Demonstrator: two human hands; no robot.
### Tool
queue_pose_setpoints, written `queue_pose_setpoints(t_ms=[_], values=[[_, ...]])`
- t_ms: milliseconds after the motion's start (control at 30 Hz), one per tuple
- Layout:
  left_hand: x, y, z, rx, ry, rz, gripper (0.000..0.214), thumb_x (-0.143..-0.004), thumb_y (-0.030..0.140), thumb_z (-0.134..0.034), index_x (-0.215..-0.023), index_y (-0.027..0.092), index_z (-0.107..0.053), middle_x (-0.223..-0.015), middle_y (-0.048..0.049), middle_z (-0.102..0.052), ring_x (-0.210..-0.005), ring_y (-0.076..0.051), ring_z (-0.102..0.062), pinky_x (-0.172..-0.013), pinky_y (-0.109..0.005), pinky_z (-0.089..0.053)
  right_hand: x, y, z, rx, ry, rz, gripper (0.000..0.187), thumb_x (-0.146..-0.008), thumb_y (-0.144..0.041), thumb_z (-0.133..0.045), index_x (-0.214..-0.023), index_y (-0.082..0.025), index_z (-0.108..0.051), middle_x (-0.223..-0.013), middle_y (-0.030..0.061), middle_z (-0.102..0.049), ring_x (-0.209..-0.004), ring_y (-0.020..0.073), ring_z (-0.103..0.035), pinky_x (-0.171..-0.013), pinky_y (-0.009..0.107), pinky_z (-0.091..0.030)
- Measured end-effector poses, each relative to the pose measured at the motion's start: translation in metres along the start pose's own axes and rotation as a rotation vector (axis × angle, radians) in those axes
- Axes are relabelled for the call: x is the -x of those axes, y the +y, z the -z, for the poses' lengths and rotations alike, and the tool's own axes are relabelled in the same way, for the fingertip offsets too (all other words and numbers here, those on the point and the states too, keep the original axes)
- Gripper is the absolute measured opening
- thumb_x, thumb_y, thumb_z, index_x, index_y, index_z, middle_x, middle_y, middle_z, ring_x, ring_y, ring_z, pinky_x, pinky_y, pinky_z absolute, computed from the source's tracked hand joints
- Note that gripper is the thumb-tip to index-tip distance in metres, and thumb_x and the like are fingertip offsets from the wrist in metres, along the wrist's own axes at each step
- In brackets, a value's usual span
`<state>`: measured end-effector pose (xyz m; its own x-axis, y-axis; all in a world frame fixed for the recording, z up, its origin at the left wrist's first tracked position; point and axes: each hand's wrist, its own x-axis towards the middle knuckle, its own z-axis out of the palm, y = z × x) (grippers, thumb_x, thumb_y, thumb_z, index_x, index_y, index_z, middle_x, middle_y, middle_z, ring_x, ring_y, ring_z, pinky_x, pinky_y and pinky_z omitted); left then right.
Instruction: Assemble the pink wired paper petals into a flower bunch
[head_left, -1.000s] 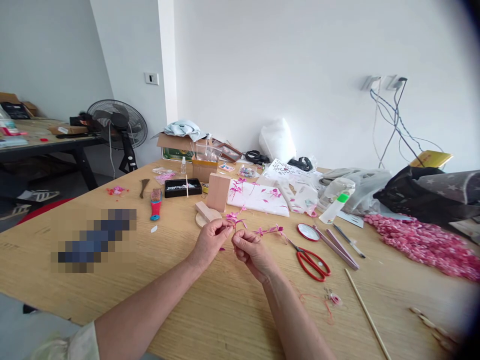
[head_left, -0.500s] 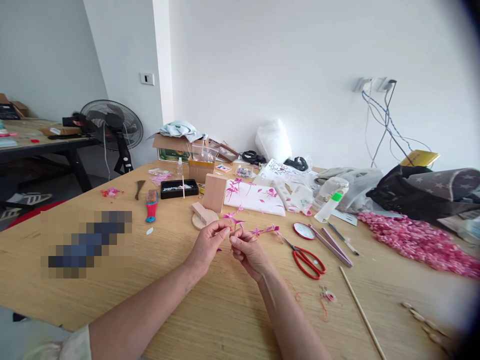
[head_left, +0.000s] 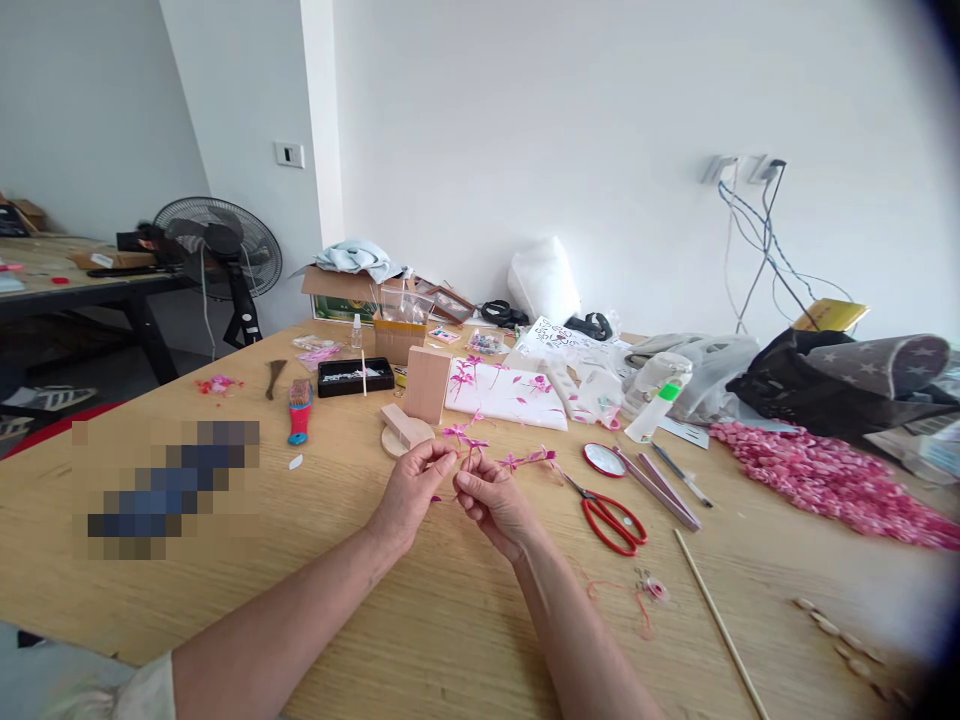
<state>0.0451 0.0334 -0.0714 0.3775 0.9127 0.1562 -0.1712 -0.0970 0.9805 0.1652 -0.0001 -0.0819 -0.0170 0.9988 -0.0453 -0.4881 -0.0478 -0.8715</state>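
A magenta artificial flower sprig (head_left: 471,442) stands up between my two hands, over the middle of the table. Its stem is pinched between the thumb and fingers of my right hand (head_left: 491,500). Right beside it, my left hand (head_left: 415,488) is closed in a pinch at the sprig; what its fingertips hold is too small to make out. Another spray of magenta blossoms (head_left: 529,459) reaches out to the right behind my right hand. A dark magenta petal (head_left: 436,499) shows beside my left fingers. Red-handled scissors (head_left: 615,522) lie to the right.
A wooden block (head_left: 427,385) and a round wooden disc (head_left: 395,444) stand beyond my left hand, before a white cloth (head_left: 510,400) with flowers. Rightward lie a round mirror (head_left: 604,459), tweezers (head_left: 670,491), a thread spool (head_left: 655,590) and a stick (head_left: 720,622). A red-blue brush (head_left: 300,410) lies left.
The whole view has shifted slightly, so things appear a little further left. Both hands keep their pinch, and the sprig stays between them with hardly any movement.
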Motion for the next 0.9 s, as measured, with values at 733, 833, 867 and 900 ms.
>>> queue_pose_setpoints(t_ms=[733, 833, 867, 900], values=[[-0.0025, -0.0003, 0.0008, 0.034, 0.017, 0.021, 0.018, -0.074, 0.034, -0.053, -0.076, 0.016, -0.054, -0.07, 0.0006, -0.055, -0.057, -0.008, -0.047, -0.046, -0.017, -0.031, -0.0012, 0.0021, 0.0034, -0.016, -0.004, 0.015, 0.017, -0.064, -0.028, -0.07, -0.063, -0.014, -0.059, -0.057, -0.003, -0.054, -0.041, 0.0014, -0.04, -0.035, 0.014, -0.02], [-0.0013, -0.0028, 0.0019, 0.015, 0.001, 0.054, 0.022, -0.075, 0.035, -0.051, -0.089, 0.018, -0.055, -0.082, -0.002, -0.058, -0.069, -0.012, -0.052, -0.049, -0.017, -0.035, -0.0023, 0.0037, 0.0044, -0.02, -0.009, 0.014, 0.016, -0.064, -0.026, -0.07, -0.063, -0.015, -0.059, -0.057, -0.0034, -0.055, -0.042, 0.0015, -0.042, -0.035, 0.014, -0.021], [-0.0008, -0.0034, 0.0023, 0.009, -0.011, 0.062, 0.025, -0.075, 0.035, -0.05, -0.093, 0.019, -0.056, -0.086, -0.0029, -0.058, -0.074, -0.014, -0.053, -0.05, -0.018, -0.036, -0.0026, 0.0042, 0.0046, -0.018, -0.007, 0.014, 0.015, -0.063, -0.026, -0.071, -0.063, -0.015, -0.059, -0.057, -0.0037, -0.055, -0.042, 0.0015, -0.042, -0.035, 0.013, -0.021], [-0.0003, -0.0038, 0.0026, 0.004, -0.023, 0.068, 0.027, -0.076, 0.036, -0.049, -0.097, 0.019, -0.056, -0.09, -0.0037, -0.058, -0.078, -0.015, -0.053, -0.051, -0.018, -0.037, -0.0029, 0.0046, 0.0048, -0.015, -0.002, 0.013, 0.015, -0.063, -0.025, -0.071, -0.063, -0.016, -0.058, -0.057, -0.0039, -0.054, -0.041, 0.0016, -0.042, -0.034, 0.013, -0.021]])
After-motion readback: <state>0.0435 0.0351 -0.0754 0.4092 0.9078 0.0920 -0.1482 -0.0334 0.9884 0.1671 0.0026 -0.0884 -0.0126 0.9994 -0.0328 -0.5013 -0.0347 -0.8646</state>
